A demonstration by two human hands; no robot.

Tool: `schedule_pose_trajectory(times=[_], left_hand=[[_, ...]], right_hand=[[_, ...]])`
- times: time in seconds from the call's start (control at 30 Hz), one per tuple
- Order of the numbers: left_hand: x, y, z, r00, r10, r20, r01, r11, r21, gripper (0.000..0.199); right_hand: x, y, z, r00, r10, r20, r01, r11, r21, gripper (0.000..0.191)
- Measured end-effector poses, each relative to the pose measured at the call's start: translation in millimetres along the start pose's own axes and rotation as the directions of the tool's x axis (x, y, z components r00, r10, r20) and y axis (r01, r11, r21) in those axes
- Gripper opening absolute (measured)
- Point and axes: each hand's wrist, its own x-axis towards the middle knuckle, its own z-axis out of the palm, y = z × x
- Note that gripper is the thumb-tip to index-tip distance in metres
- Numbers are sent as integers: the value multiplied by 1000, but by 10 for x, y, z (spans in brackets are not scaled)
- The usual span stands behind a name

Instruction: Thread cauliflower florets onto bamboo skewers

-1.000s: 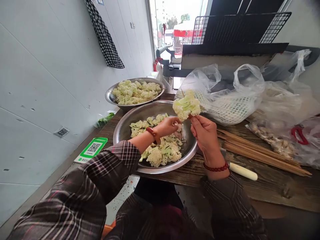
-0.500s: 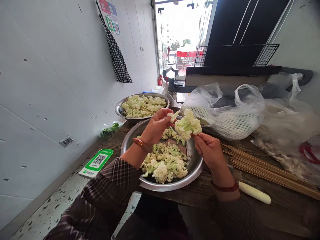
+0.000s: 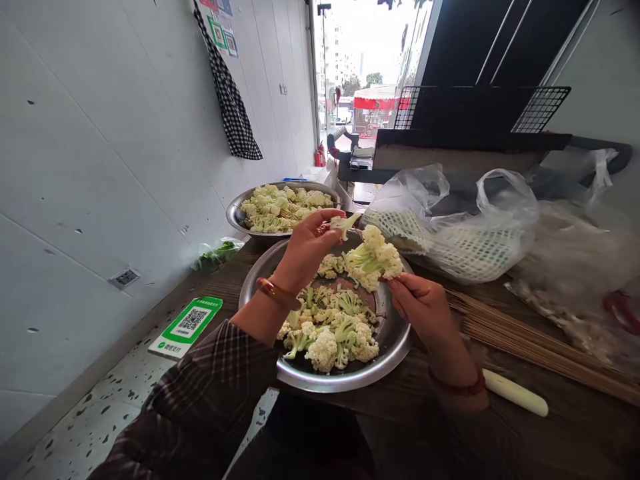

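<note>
My left hand (image 3: pixel 315 250) pinches a small cauliflower floret (image 3: pixel 343 225), its pale stem pointing right. My right hand (image 3: pixel 419 300) is closed at the lower right edge of a larger cauliflower piece (image 3: pixel 373 259), which is held up above the basin. A thin tip seems to show at its upper left, but I cannot tell whether a skewer runs through it. Below both hands is a wide metal basin (image 3: pixel 345 383) with loose cauliflower florets (image 3: pixel 325 347) inside. Bamboo skewers (image 3: pixel 515 327) lie on the table right of my right hand.
Behind, a second metal basin (image 3: pixel 234 217) is heaped with cauliflower. Plastic bags (image 3: pixel 465 247) with netted contents stand at the back right. A pale knife handle (image 3: pixel 517 393) lies at the right, and a green QR-code sign (image 3: pixel 187 327) at the left. A white wall (image 3: pixel 125 133) bounds the left side.
My left hand has moved slightly left and up with the small floret, widening the gap to the larger piece. My right hand has lowered slightly, and the view has shifted a little.
</note>
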Motion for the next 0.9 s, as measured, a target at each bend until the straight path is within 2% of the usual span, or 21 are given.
schedule_pose_trajectory(times=[0.2, 0.37, 0.47, 0.57, 0.7, 0.77, 0.9], left_hand=[[1, -10, 3, 1000, 30, 8, -30, 999, 24, 28], [17, -46, -20, 996, 82, -21, -79, 989, 121, 26], [30, -64, -40, 988, 151, -22, -143, 967, 211, 24], [47, -69, -53, 965, 264, 4, -252, 915, 314, 23], [61, -53, -51, 909, 412, 69, -402, 819, 410, 23], [58, -40, -45, 893, 440, 91, -434, 792, 430, 22], [37, -15, -32, 893, 434, 115, -436, 778, 453, 21]], right_hand=[[-3, 1, -2, 1000, -6, -9, 6, 1000, -25, 34], [-3, -17, -6, 1000, -7, 4, 7, 999, -46, 38], [-4, -34, -4, 1000, -13, 2, 13, 999, -44, 40], [-5, -46, 0, 1000, -16, 4, 16, 999, -32, 37], [-7, -50, 5, 1000, -8, 0, 8, 1000, -24, 34], [-8, -49, 7, 1000, -2, -5, 2, 1000, -27, 35], [-9, -36, 11, 1000, -5, -13, 5, 1000, -30, 37]])
